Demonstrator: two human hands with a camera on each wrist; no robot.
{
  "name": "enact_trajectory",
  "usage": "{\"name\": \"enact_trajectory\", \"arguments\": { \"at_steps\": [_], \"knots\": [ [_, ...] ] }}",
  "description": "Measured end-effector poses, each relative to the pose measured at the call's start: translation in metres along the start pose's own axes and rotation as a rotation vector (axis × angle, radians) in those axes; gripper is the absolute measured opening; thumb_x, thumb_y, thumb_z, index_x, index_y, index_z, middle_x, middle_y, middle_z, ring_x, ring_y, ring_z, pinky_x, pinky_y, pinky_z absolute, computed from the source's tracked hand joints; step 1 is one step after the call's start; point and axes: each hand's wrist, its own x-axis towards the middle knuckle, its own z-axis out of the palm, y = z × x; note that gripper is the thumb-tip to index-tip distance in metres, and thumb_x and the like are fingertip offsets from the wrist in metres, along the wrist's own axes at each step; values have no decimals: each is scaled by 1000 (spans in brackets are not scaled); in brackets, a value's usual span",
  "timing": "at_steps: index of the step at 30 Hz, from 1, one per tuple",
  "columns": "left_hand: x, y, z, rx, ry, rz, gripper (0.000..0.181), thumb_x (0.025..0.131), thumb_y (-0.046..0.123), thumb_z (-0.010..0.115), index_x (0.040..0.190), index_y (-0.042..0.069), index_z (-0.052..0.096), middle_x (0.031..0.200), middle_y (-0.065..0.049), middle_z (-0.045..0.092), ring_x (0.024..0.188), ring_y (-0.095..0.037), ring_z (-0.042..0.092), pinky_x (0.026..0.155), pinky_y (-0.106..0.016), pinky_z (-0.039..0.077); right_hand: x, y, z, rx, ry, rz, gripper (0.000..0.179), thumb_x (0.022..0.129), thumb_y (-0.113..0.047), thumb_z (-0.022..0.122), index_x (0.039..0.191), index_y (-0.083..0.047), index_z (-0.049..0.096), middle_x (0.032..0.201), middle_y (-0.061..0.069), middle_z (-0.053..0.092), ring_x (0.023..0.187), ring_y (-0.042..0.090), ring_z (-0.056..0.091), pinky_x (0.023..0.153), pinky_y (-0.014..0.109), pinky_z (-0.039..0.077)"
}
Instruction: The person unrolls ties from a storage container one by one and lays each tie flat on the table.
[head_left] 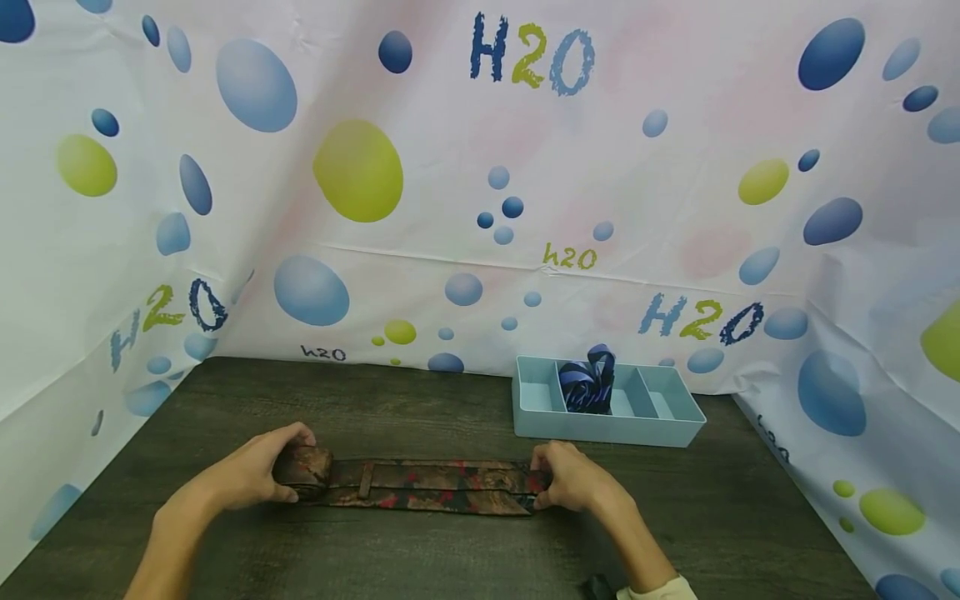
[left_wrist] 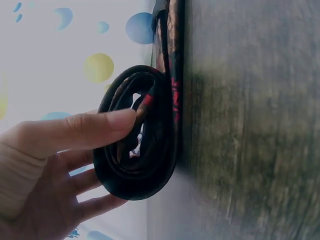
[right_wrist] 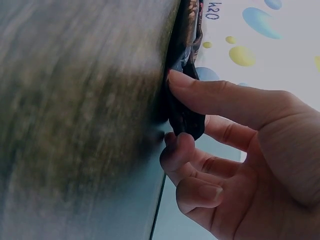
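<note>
A dark patterned necktie (head_left: 442, 479) with brown and red spots stretches flat across the table, its left part wound into a roll (left_wrist: 135, 185). My left hand (head_left: 251, 471) grips that roll from the left, with the thumb across the open side of the coil in the left wrist view. At the flat right end of the necktie, my right hand (head_left: 573, 477) pinches the fabric between thumb and fingers. A narrow keeper loop (head_left: 366, 481) crosses the necktie near the roll.
Behind my right hand stands a pale blue divided tray (head_left: 607, 427), a rolled blue necktie (head_left: 587, 387) in its middle compartment. The dark wooden table (head_left: 420, 558) meets a white sheet (head_left: 450, 125) printed with bubbles. A small dark object (head_left: 597, 587) lies by my right sleeve.
</note>
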Motion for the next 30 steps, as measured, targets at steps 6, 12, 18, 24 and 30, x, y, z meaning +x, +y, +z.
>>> {"name": "enact_trajectory", "arguments": {
  "at_steps": [6,12,18,24,30],
  "knots": [
    [2,-5,-1,16,-19,-40,67,69,1,94,125,-5,57,124,-23,62,116,-50,59,93,-62,52,0,0,0,4,1,-11,34,74,-3,92,92,-7,63,86,2,58,78,20,50,65,39,46],
    [6,-16,-1,82,-65,-85,76,66,7,97,129,-11,58,121,-27,64,109,-48,62,86,-60,55,0,1,0,9,4,-27,34,74,-2,92,91,-7,63,84,1,57,76,19,49,64,38,45],
    [5,-7,-3,70,-45,-121,67,66,0,96,124,-9,63,114,-18,68,102,-39,66,84,-53,58,0,5,0,27,1,-83,34,73,-2,92,88,-9,62,79,-2,58,71,15,49,61,32,44],
    [3,1,-7,66,-2,-75,59,68,-2,94,120,-10,66,108,-14,71,94,-31,68,77,-44,59,-2,16,-12,74,-2,-141,30,74,-5,92,89,-8,67,77,-4,62,65,6,50,58,26,45],
    [7,14,-2,-5,-12,37,57,73,3,92,122,-9,66,108,-12,71,89,-22,67,70,-34,57,-16,33,-34,99,20,-148,29,74,-7,92,90,-7,68,77,-4,59,63,6,47,56,24,43]
  ]
}}
